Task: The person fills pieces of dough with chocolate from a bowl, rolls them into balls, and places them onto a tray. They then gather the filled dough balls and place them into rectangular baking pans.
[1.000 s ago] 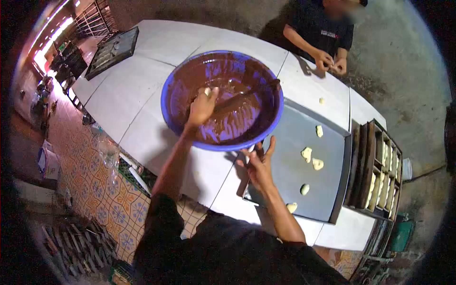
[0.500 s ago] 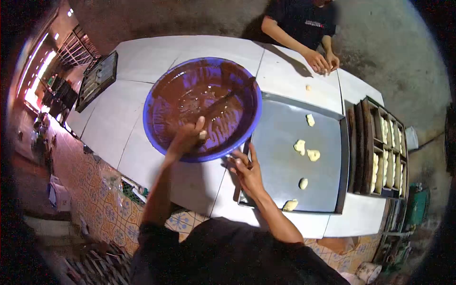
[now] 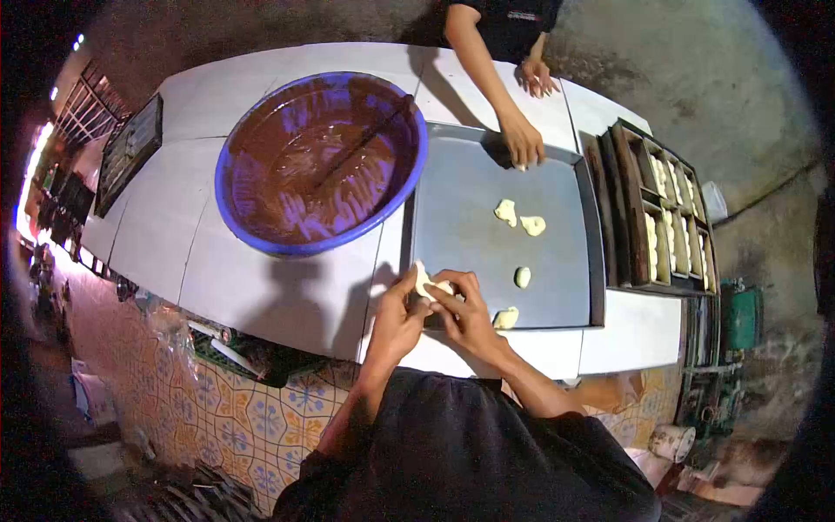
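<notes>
A pale piece of dough [image 3: 424, 280] is pinched between my two hands, close to the near left edge of a grey metal tray [image 3: 465, 187]. My left hand [image 3: 398, 324] grips it from the left, fingers closed. My right hand [image 3: 472, 320] closes on it from the other side, partly covering it. Several small dough pieces [image 3: 532, 226] lie on the tray. Beyond my left hand stands a purple basin [image 3: 228, 217] with a glossy brown mixture [image 3: 317, 152] in it. A dark stick-like utensil [image 3: 364, 139] leans inside, its lower end sunk in the mixture.
Across the white tiled table [image 3: 148, 252], a co-worker's hand [image 3: 520, 139] reaches onto the tray's far side. Stacked dark baking pans [image 3: 642, 174] holding dough strips stand at right. Another dark pan [image 3: 130, 155] lies at the far left edge.
My left hand has come out of the basin, leaving the utensil inside, and joined my right hand on the dough. The co-worker's hand has moved over the tray. The view has shifted.
</notes>
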Available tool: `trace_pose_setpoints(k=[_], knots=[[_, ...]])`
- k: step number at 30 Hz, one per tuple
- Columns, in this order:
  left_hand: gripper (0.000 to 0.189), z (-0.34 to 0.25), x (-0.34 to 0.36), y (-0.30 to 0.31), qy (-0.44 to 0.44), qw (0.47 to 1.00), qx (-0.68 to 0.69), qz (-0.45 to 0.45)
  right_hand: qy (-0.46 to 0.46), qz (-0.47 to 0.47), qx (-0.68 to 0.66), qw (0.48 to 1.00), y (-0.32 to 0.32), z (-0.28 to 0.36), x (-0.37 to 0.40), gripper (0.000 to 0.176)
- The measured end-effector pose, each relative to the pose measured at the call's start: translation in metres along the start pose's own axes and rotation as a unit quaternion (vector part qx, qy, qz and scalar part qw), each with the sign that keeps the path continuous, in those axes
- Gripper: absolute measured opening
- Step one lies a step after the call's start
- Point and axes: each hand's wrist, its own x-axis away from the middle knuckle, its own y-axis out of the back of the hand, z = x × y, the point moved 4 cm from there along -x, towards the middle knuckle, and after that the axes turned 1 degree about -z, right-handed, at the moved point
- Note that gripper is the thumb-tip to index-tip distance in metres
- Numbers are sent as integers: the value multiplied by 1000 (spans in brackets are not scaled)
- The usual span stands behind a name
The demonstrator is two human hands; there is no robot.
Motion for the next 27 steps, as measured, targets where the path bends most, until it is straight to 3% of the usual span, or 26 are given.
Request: trace_pose_setpoints(k=[1, 3, 6, 7, 9, 10, 11, 12, 13, 15, 17, 18, 19, 21, 22, 23, 25, 27], knots=[[34, 2, 3, -1, -23, 999, -30, -8, -34, -4, -70, 997, 8, 0, 3, 34], [24, 8, 7, -4, -57, 998, -6, 16, -120, -134, -320, 930, 10, -11, 10, 33], [20, 11, 16, -16, -36, 999, 34, 23, -89, -80, -223, 968, 27, -3, 12, 29], [21, 9, 16, -19, -66, 998, 7, 8, -84, -73, -145, 983, 32, 16, 10, 25], [29, 16, 14, -26, 76, 997, -6, 17, -93, -61, -138, 984, 26, 7, 26, 23], [29, 23, 11, -34, 78, 997, -7, 28, -115, -83, -153, 978, 28, -1, 31, 18], [39, 28, 7, -39, -4, 1000, -7, 5, -121, -90, -147, 978, 30, -5, 37, 18], [53, 23, 6, -43, -87, 996, -7, -20, -217, -106, -161, 957, 31, -13, 43, 19], [53, 22, 4, -47, -84, 996, -8, -10, -311, -121, -176, 926, 33, -20, 48, 21], [74, 11, 1, -60, -143, 987, -48, 63, -296, -126, -165, 932, 45, -27, 52, 31], [75, 17, -2, -63, -150, 981, 16, 121, -412, 43, -346, 841, 37, -51, 67, 42], [77, 14, -1, -67, -95, 981, 74, 155, -449, 109, -531, 710, 36, -40, 68, 47], [79, 15, -2, -70, -40, 973, 129, 188, -442, 83, -506, 736, 49, -30, 64, 45], [67, 19, -8, -74, -157, 967, 116, 165, -399, -21, -337, 853, 58, -78, 79, 40], [61, 19, -12, -71, -148, 978, 82, 123, -407, -110, -188, 887, 74, -95, 80, 36], [54, 21, -16, -65, -139, 986, 47, 79, -447, -217, -185, 848, 82, -118, 87, 40], [37, 27, -29, -56, -76, 992, 95, 14, -413, -291, -227, 833, 77, -185, 121, 40], [31, 36, -38, -42, -67, 995, 70, 2, -419, -298, -217, 830, 95, -178, 117, 48]])
